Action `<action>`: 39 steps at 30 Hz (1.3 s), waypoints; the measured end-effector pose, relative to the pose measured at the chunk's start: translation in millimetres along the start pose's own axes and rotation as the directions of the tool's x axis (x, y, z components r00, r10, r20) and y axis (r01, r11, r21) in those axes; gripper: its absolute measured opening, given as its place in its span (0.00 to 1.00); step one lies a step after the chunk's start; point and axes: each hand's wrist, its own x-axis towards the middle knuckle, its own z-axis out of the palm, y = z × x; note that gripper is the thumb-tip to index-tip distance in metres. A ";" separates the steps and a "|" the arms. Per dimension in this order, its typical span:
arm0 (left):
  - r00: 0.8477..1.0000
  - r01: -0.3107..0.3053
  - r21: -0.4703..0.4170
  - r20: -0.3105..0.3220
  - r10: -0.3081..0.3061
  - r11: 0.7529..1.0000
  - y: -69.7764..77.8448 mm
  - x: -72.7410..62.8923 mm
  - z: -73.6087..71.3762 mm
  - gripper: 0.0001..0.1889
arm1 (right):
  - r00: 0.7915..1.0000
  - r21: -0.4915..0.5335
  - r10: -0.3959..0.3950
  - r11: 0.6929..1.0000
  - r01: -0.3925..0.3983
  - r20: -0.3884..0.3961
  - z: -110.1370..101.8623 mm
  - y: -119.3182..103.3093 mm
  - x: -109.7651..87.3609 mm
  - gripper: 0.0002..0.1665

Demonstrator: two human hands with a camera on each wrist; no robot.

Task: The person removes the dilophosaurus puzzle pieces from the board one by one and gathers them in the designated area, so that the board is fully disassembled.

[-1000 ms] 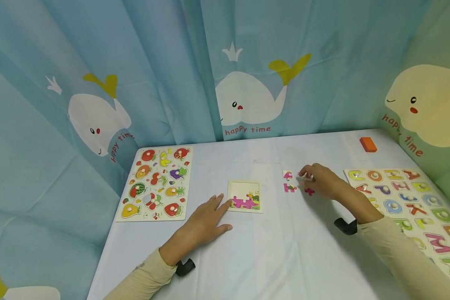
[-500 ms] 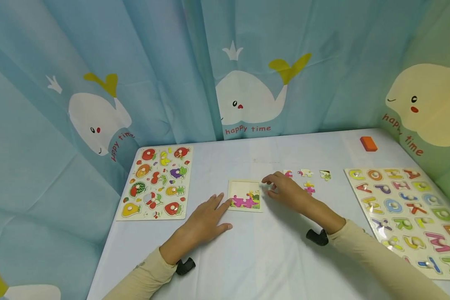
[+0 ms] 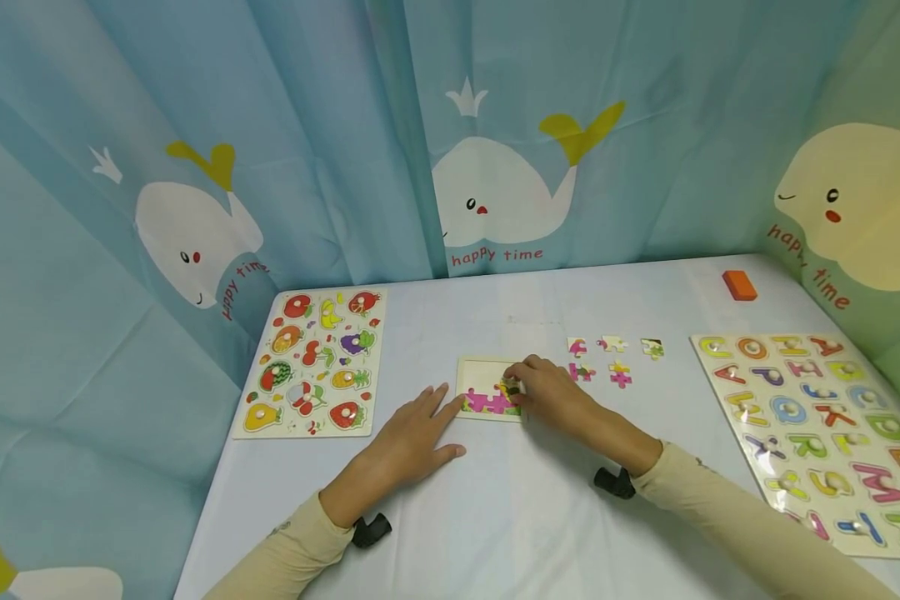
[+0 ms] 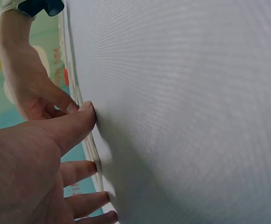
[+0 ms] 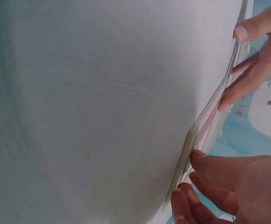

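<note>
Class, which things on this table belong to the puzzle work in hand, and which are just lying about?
In the job:
Small square cream puzzle tray, partly filled, left hand and right hand at its edges
Five loose flat multicoloured jigsaw pieces, probably for it

Seemingly lying about:
White rectangular fruit-picture board
White rectangular board of coloured letters
Small orange rectangular block

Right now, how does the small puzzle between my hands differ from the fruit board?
The puzzle is much smaller than the fruit board. The puzzle has interlocking pink pieces; the fruit board shows separate fruits. The left hand and right hand are at the puzzle, while neither touches the fruit board. Both rest on the table.
</note>
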 end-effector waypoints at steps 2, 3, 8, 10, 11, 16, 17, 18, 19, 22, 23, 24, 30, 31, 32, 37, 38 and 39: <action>1.000 0.002 0.001 -0.003 -0.002 1.000 0.3 0.3 -0.5 0.40 | 1.000 -0.004 -0.002 1.000 0.002 0.001 -0.1 -0.5 0.0 0.17; 1.000 0.002 0.002 -0.004 -0.002 1.000 0.4 0.5 -0.8 0.40 | 1.000 -0.003 -0.004 1.000 0.004 0.001 -0.2 -0.6 0.1 0.17; 1.000 0.001 -0.002 -0.002 -0.001 1.000 1.1 -0.1 -1.2 0.40 | 0.997 0.023 -0.065 0.998 0.065 -0.033 1.1 0.9 -2.0 0.17; 1.000 0.002 -0.003 -0.002 -0.002 1.000 1.1 -0.2 -1.0 0.40 | 0.994 0.035 -0.092 0.995 0.094 -0.050 1.6 1.5 -3.1 0.17; 1.000 0.002 -0.002 -0.002 -0.002 1.000 1.1 -0.2 -1.2 0.40 | 0.993 0.037 -0.103 0.994 0.105 -0.057 1.7 1.9 -3.4 0.17; 1.000 0.002 -0.010 -0.003 -0.002 1.000 0.9 -0.2 -1.0 0.40 | 0.993 0.058 -0.100 0.993 0.104 -0.062 -0.5 1.1 -3.9 0.18; 1.000 0.002 -0.011 -0.002 -0.002 1.000 0.9 -0.4 -1.0 0.40 | 0.994 0.057 -0.094 0.994 0.098 -0.061 -0.7 1.2 -4.0 0.18; 1.000 0.003 -0.013 -0.001 -0.003 1.000 1.0 -0.5 -1.0 0.40 | 0.995 0.060 -0.085 0.994 0.088 -0.059 -0.9 1.1 -4.0 0.18; 1.000 0.004 -0.015 -0.002 -0.004 1.000 1.1 -0.6 -1.0 0.40 | 0.996 0.060 -0.075 0.995 0.079 -0.056 -1.0 1.4 -4.1 0.18; 1.000 0.006 -0.015 -0.001 -0.006 1.000 0.8 -0.4 -0.5 0.40 | 0.997 0.055 -0.059 0.997 0.062 -0.049 -1.2 2.2 -4.1 0.18; 1.000 0.005 -0.013 -0.002 -0.005 1.000 0.7 -0.3 -0.4 0.40 | 0.997 0.060 -0.058 0.996 0.061 -0.047 -1.3 2.5 -3.9 0.17; 1.000 0.005 -0.011 -0.003 -0.005 1.000 0.6 -0.3 -0.2 0.40 | 0.997 0.063 -0.061 0.996 0.064 -0.049 -1.6 2.7 -3.5 0.17; 1.000 0.003 -0.002 -0.003 -0.003 1.000 1.0 -0.4 -0.4 0.39 | 0.996 0.116 -0.060 0.991 0.067 -0.065 0.2 7.4 -0.8 0.13; 1.000 0.002 0.000 -0.003 -0.002 1.000 1.0 -0.4 -0.3 0.39 | 0.996 0.130 -0.059 0.989 0.067 -0.068 1.0 8.8 -0.5 0.13; 1.000 0.004 0.001 -0.001 -0.004 1.000 1.0 -0.3 -0.1 0.39 | 0.996 0.142 -0.062 0.987 0.071 -0.071 1.3 9.7 -0.2 0.12; 1.000 0.008 0.002 0.006 -0.008 1.000 2.1 -0.2 -0.5 0.39 | 0.996 0.248 -0.070 0.965 0.083 -0.063 0.6 14.0 0.0 0.11; 1.000 0.009 0.002 0.010 -0.009 1.000 2.4 -0.2 -0.9 0.39 | 0.996 0.270 -0.066 0.960 0.078 -0.055 0.1 14.3 0.0 0.10; 1.000 0.008 0.002 0.010 -0.008 1.000 2.7 -0.3 -1.2 0.39 | 0.997 0.291 -0.062 0.954 0.073 -0.047 -0.2 15.0 0.1 0.10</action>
